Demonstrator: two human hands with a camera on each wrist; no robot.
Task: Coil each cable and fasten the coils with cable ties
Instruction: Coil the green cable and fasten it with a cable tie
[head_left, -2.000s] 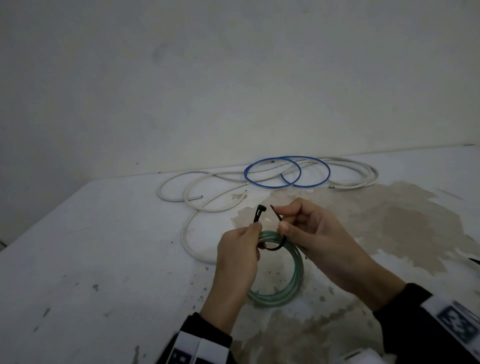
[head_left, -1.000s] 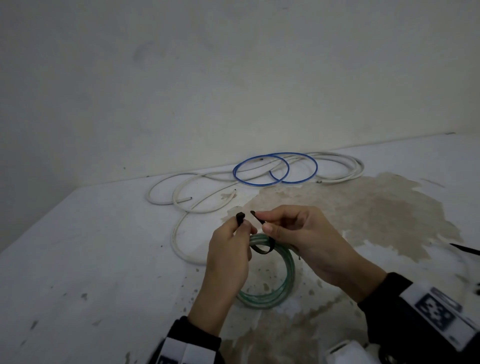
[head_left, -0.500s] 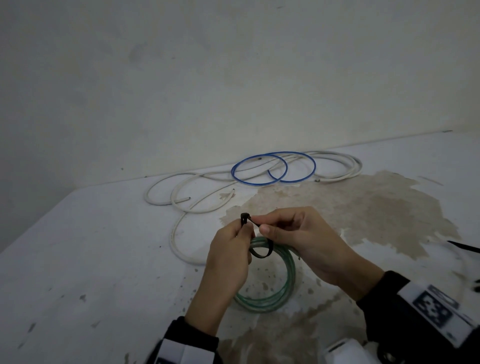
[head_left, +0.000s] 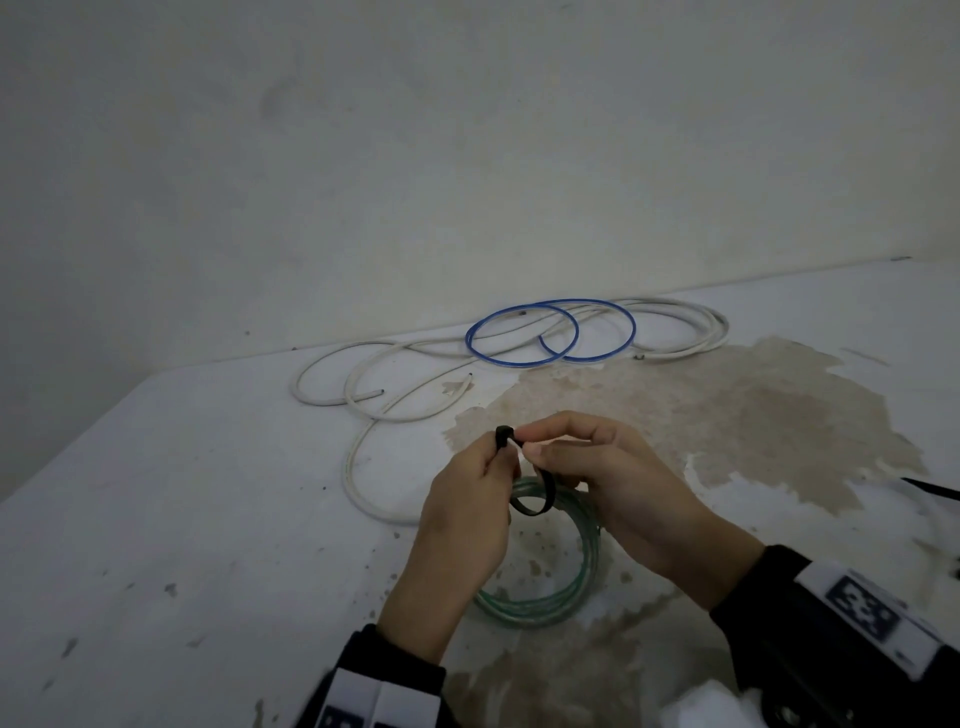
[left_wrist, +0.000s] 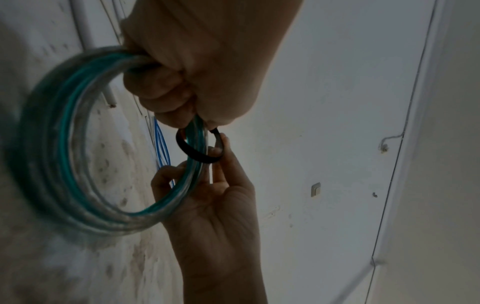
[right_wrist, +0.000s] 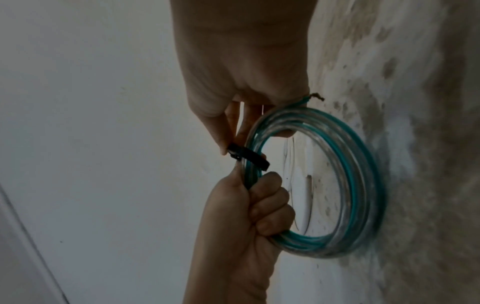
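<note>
A green cable coil (head_left: 566, 592) is held upright just above the table. My left hand (head_left: 498, 454) grips its top with curled fingers and pinches the head of a black cable tie (head_left: 535, 501). The tie loops round the coil's strands. My right hand (head_left: 527, 441) pinches the tie's tail right at the head. In the left wrist view the left hand (left_wrist: 182, 115) clasps the coil (left_wrist: 52, 164) and the tie (left_wrist: 200, 154) hangs as a loose ring. In the right wrist view the right hand (right_wrist: 228, 144) pinches the tie (right_wrist: 249, 156) against the coil (right_wrist: 361, 176).
A loose blue cable (head_left: 550, 332) and several white cables (head_left: 374, 400) lie at the back of the white table (head_left: 182, 519), near the wall. A brown stain (head_left: 753, 415) covers the table's right half. A black strip (head_left: 930, 488) lies at the right edge.
The tie's two ends, apart a second ago, have come together: my right hand brought the tail to the head held by my left, making a ring round the coil.
</note>
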